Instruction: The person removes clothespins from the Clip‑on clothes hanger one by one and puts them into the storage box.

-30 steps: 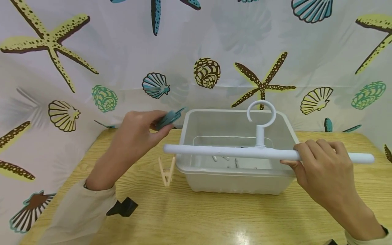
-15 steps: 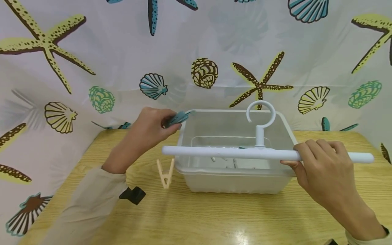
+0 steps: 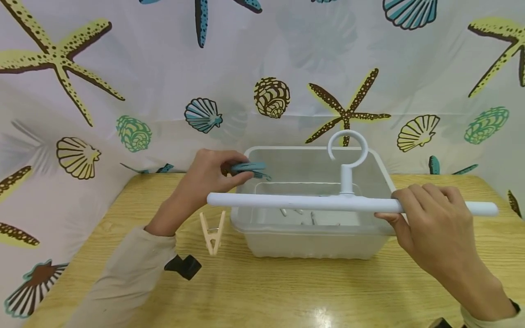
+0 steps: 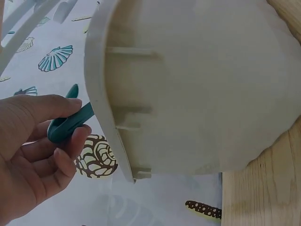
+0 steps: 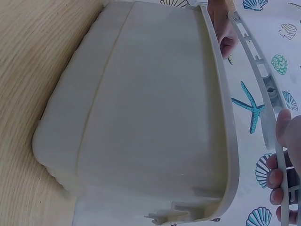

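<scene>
My left hand (image 3: 207, 177) pinches a teal clothespin (image 3: 248, 167) between thumb and fingers, over the left side of a translucent plastic bin (image 3: 313, 243). In the left wrist view, the clothespin (image 4: 68, 125) overlaps the bin's rim. With my right hand (image 3: 434, 228) I grip a white hanger (image 3: 287, 202) near its right end, its bar level in front of the bin and its round hook upward. A cream clothespin (image 3: 212, 234) shows just below the bar's left end. The right wrist view has my fingers curled around the hanger (image 5: 256, 70).
Several small thin items (image 3: 313, 217) lie on the bin's floor, partly hidden behind the bar. The bin stands on a wood-grain table (image 3: 262, 291). A white sheet (image 3: 246, 45) printed with shells and starfish hangs behind.
My left hand has moved right with the teal clothespin, which has come over the bin's left side. The hanger and cream clothespin have shifted slightly left. My right hand keeps its grip.
</scene>
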`<state>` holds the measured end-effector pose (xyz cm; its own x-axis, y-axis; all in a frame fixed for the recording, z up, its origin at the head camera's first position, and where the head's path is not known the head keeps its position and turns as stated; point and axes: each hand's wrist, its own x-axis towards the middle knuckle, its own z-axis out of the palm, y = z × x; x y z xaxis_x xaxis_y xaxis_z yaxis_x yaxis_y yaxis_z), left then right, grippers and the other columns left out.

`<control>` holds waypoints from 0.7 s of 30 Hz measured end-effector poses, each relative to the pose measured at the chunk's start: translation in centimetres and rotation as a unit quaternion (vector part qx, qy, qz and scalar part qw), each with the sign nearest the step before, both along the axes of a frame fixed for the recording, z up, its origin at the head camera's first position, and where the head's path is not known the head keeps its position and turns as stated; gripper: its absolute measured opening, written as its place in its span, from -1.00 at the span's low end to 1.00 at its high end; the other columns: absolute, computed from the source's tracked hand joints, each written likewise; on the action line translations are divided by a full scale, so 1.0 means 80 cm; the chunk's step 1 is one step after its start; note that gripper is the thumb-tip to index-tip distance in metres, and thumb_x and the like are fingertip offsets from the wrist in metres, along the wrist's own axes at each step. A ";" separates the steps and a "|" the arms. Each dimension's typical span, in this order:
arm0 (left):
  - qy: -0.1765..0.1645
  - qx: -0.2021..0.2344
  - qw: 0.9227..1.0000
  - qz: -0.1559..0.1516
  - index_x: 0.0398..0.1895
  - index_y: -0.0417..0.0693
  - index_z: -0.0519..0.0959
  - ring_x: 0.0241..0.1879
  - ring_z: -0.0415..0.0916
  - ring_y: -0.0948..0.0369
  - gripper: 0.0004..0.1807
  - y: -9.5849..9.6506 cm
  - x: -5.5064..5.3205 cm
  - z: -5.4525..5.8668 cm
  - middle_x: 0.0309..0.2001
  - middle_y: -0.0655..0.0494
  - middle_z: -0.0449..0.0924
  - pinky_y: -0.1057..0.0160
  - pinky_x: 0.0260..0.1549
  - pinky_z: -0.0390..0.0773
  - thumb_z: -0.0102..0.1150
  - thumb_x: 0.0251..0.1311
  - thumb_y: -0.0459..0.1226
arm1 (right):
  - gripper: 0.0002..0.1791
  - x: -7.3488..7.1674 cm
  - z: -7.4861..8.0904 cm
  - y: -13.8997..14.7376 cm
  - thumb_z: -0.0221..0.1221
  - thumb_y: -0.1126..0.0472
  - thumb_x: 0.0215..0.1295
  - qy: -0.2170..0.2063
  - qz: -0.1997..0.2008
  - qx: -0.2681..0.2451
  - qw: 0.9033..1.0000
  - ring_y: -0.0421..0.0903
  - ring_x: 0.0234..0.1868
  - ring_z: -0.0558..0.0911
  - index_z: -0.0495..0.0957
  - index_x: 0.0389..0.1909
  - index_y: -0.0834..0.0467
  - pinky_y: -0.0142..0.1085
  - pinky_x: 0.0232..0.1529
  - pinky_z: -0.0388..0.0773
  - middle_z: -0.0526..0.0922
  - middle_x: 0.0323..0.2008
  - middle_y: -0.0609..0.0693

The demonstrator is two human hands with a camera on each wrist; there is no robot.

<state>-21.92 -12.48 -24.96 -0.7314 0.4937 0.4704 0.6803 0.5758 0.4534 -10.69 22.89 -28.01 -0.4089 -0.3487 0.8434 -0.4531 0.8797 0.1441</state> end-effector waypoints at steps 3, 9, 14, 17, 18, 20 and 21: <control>-0.007 0.009 1.000 -0.002 -0.16 -0.21 0.63 -0.54 0.55 0.24 -0.75 0.003 0.001 0.000 -0.41 0.04 0.70 0.31 -0.48 0.49 0.36 0.12 -0.29 | -0.32 0.000 0.001 -0.001 -0.14 -0.26 0.43 -0.001 0.001 0.000 1.000 0.15 -0.55 0.51 0.48 -0.49 0.30 -0.02 -0.46 0.32 0.51 -0.59 0.15; -0.037 0.027 0.999 0.020 -0.01 -0.24 0.50 -0.44 0.67 0.12 -0.58 0.007 0.001 -0.002 -0.32 -0.08 0.71 0.17 -0.36 0.63 0.39 0.08 -0.32 | -0.32 0.001 0.001 -0.001 -0.14 -0.25 0.44 -0.001 0.001 0.001 1.000 0.16 -0.55 0.51 0.47 -0.50 0.30 -0.03 -0.46 0.32 0.51 -0.59 0.15; -0.055 0.046 0.997 0.021 -0.05 -0.25 0.52 -0.37 0.68 0.09 -0.66 0.010 0.002 -0.003 -0.31 -0.09 0.71 0.12 -0.31 0.64 0.35 0.13 -0.35 | -0.32 0.001 0.002 0.000 -0.14 -0.25 0.44 -0.003 0.000 0.002 1.000 0.15 -0.56 0.51 0.46 -0.51 0.30 -0.03 -0.46 0.31 0.50 -0.60 0.15; -0.051 0.055 0.997 0.012 -0.18 -0.28 0.59 -0.41 0.67 0.11 -0.82 0.010 0.004 -0.005 -0.36 -0.09 0.70 0.16 -0.35 0.64 0.29 0.17 -0.39 | -0.32 0.001 0.002 0.000 -0.14 -0.25 0.44 -0.004 0.000 0.001 1.000 0.15 -0.57 0.50 0.46 -0.52 0.30 -0.03 -0.47 0.31 0.50 -0.61 0.14; -0.050 0.059 0.997 0.011 -0.22 -0.28 0.60 -0.43 0.66 0.12 -0.86 0.010 0.005 -0.006 -0.38 -0.08 0.69 0.19 -0.36 0.63 0.27 0.17 -0.40 | -0.32 0.001 0.002 0.000 -0.14 -0.25 0.44 -0.004 0.000 0.001 1.000 0.15 -0.57 0.50 0.45 -0.52 0.29 -0.04 -0.47 0.30 0.50 -0.61 0.14; -0.057 0.070 0.996 0.007 -0.27 -0.29 0.62 -0.46 0.64 0.15 -0.91 0.007 0.008 -0.008 -0.41 -0.06 0.68 0.25 -0.40 0.62 0.23 0.21 -0.40 | -0.32 0.001 0.001 0.001 -0.14 -0.25 0.44 -0.005 0.000 0.001 1.000 0.14 -0.57 0.50 0.45 -0.52 0.29 -0.04 -0.47 0.30 0.50 -0.61 0.14; -0.067 0.080 0.995 0.003 -0.29 -0.29 0.63 -0.48 0.64 0.16 -0.91 0.005 0.011 -0.009 -0.42 -0.06 0.68 0.27 -0.43 0.61 0.21 0.24 -0.39 | -0.32 0.001 0.001 0.001 -0.14 -0.25 0.44 -0.006 0.000 0.001 1.000 0.14 -0.57 0.50 0.45 -0.52 0.29 -0.04 -0.47 0.30 0.50 -0.61 0.14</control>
<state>-21.08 -12.07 -25.64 -0.7954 0.4161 0.4406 0.6045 0.4924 0.6262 -10.63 22.95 -27.89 -0.4188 -0.3499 0.8379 -0.4541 0.8798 0.1404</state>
